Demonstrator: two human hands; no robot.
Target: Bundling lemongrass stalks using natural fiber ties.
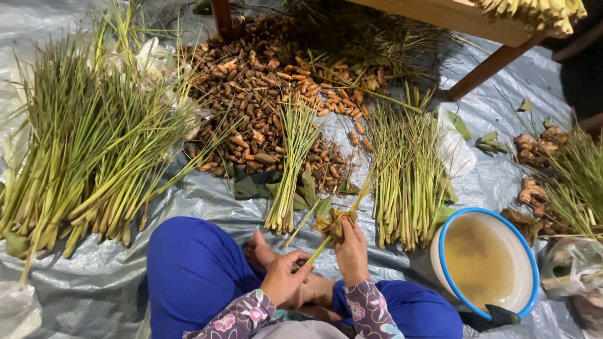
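My left hand (284, 276) grips the pale base of a lemongrass stalk (321, 247) above my lap. My right hand (352, 249) holds a crumpled brownish cloth (333, 223) wrapped around the same stalk, a little higher up. The stalk's green blade runs up and to the right toward the lemongrass bundle (408, 176) beside me. A smaller lemongrass bunch (290, 163) lies straight ahead, just past my bare foot (260, 250).
A large heap of lemongrass (88, 144) fills the left. Brown turmeric roots (264, 81) are piled at the back. A white basin with a blue rim (485, 215) holding murky water stands at my right. Ginger pieces (534, 150) and wooden table legs (483, 69) are at the right on a grey plastic sheet (94, 282).
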